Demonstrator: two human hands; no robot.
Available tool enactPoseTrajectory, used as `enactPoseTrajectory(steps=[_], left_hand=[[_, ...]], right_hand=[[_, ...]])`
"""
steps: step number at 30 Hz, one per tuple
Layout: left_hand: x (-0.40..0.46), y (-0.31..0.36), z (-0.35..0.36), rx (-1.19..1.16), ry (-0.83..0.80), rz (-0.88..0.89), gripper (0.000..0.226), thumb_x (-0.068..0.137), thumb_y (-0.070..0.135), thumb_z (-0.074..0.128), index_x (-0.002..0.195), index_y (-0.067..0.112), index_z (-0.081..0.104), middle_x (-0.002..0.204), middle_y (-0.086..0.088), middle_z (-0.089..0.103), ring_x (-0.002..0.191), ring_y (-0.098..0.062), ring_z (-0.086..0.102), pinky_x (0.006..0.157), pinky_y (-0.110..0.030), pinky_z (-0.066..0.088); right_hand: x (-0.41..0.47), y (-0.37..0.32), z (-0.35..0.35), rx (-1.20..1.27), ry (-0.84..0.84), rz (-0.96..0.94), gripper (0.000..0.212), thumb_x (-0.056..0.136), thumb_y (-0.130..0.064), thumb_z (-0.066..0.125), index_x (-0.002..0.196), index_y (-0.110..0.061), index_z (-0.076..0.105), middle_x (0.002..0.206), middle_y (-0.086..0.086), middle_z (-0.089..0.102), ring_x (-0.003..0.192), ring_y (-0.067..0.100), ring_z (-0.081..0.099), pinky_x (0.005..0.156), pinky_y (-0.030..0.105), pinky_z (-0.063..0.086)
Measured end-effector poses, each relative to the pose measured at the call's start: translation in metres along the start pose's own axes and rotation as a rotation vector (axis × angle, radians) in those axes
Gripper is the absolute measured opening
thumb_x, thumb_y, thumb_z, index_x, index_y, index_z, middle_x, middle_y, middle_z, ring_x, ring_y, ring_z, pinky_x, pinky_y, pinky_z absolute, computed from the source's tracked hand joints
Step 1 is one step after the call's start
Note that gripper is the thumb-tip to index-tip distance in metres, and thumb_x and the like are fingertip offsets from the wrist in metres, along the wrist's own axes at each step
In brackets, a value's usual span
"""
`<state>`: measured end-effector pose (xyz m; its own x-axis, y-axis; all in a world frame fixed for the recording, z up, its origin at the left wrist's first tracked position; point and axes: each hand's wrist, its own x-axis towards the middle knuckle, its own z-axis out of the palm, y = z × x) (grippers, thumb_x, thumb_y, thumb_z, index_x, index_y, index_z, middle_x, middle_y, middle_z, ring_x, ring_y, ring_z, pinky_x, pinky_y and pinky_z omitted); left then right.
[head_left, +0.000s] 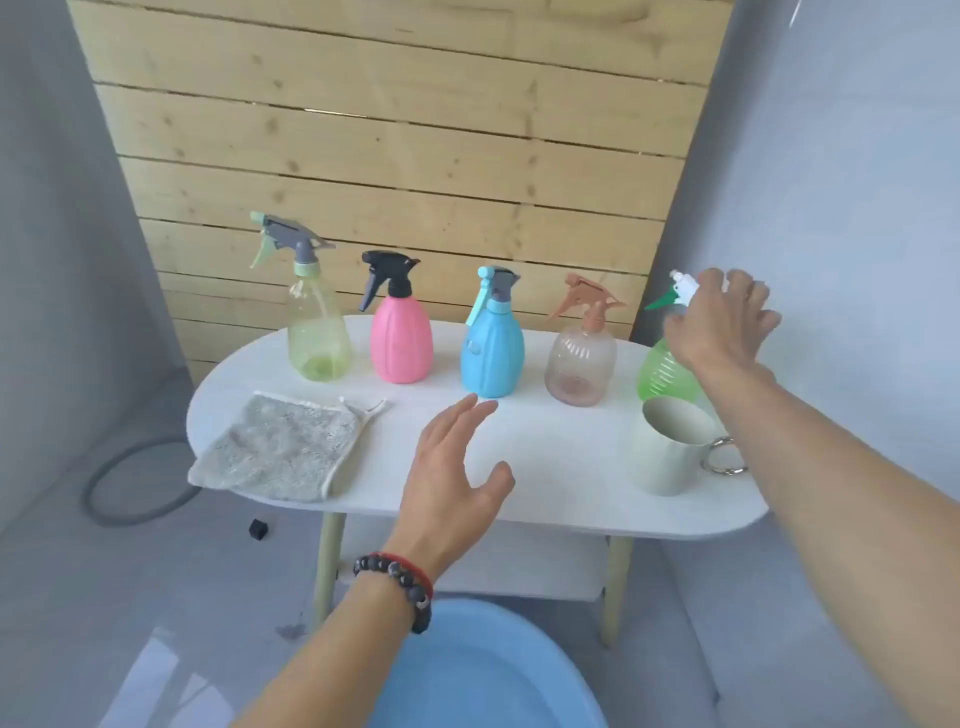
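White oval table (545, 457), blue basin (483, 675) below its near edge. Grey cloth (280, 447) at table's left. Left hand (452, 478) wide, fingers straight, over bare tabletop. Right hand (722, 322) splayed at trigger head of green spray bottle (662, 371); contact unclear. Bottle stands upright at table's far right, behind mug (670, 452)

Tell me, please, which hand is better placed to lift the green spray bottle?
The right hand: it is at the head of the green spray bottle, fingers spread. The left hand hovers open over the table.
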<state>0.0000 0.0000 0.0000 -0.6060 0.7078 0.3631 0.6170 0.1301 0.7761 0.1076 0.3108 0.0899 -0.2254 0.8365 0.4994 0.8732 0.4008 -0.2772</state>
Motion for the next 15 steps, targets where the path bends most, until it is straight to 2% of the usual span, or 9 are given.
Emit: enactPoseTrajectory(steps=[2, 4, 7, 10, 12, 15], left_hand=[[0.004, 0.015, 0.012, -0.055, -0.029, 0.013, 0.06, 0.086, 0.017, 0.066, 0.142, 0.033, 0.05, 0.151, 0.013, 0.043, 0.141, -0.005, 0.032, 0.113, -0.018, 0.024], [0.006, 0.03, 0.025, -0.084, -0.057, -0.002, 0.059, 0.088, 0.017, 0.065, 0.142, 0.034, 0.049, 0.146, 0.016, 0.045, 0.137, -0.005, 0.035, 0.114, -0.022, 0.028], [0.006, 0.044, 0.042, -0.106, -0.08, -0.058, 0.059, 0.091, 0.02, 0.062, 0.144, 0.037, 0.045, 0.133, 0.026, 0.042, 0.129, -0.006, 0.04, 0.111, -0.027, 0.034], [0.0, 0.051, 0.052, -0.09, -0.114, -0.053, 0.059, 0.091, 0.021, 0.061, 0.145, 0.038, 0.043, 0.13, 0.028, 0.041, 0.123, -0.004, 0.041, 0.109, -0.025, 0.036], [-0.001, 0.056, 0.056, -0.078, -0.13, -0.044, 0.058, 0.091, 0.021, 0.062, 0.145, 0.038, 0.044, 0.13, 0.027, 0.042, 0.122, -0.005, 0.043, 0.108, -0.025, 0.036], [0.0, 0.063, 0.06, -0.095, -0.106, -0.051, 0.055, 0.091, 0.022, 0.062, 0.142, 0.036, 0.048, 0.13, 0.026, 0.047, 0.127, -0.009, 0.047, 0.11, -0.033, 0.04]], right_hand=[[0.004, 0.02, -0.003, 0.004, -0.135, -0.02, 0.04, 0.1, -0.021, 0.053, 0.138, -0.011, 0.046, 0.141, 0.015, 0.048, 0.132, 0.038, 0.044, 0.098, 0.048, 0.036], [0.008, 0.035, 0.002, 0.056, -0.18, -0.029, 0.035, 0.103, -0.024, 0.049, 0.135, -0.01, 0.046, 0.134, 0.017, 0.053, 0.124, 0.039, 0.051, 0.095, 0.048, 0.038], [0.011, 0.039, 0.006, 0.171, -0.128, 0.023, 0.033, 0.103, -0.025, 0.054, 0.129, -0.005, 0.051, 0.128, 0.019, 0.058, 0.118, 0.04, 0.056, 0.092, 0.047, 0.042], [0.013, 0.05, 0.006, 0.307, -0.132, 0.098, 0.029, 0.1, -0.025, 0.053, 0.118, -0.003, 0.054, 0.12, 0.02, 0.063, 0.11, 0.04, 0.056, 0.077, 0.039, 0.039], [0.013, 0.056, -0.004, 0.399, -0.096, 0.115, 0.026, 0.099, -0.023, 0.051, 0.115, -0.003, 0.054, 0.117, 0.019, 0.063, 0.106, 0.037, 0.053, 0.076, 0.036, 0.036], [0.009, 0.06, -0.042, 0.482, 0.029, 0.041, 0.024, 0.098, -0.025, 0.054, 0.112, -0.006, 0.055, 0.11, 0.011, 0.064, 0.096, 0.029, 0.052, 0.079, 0.036, 0.041]])
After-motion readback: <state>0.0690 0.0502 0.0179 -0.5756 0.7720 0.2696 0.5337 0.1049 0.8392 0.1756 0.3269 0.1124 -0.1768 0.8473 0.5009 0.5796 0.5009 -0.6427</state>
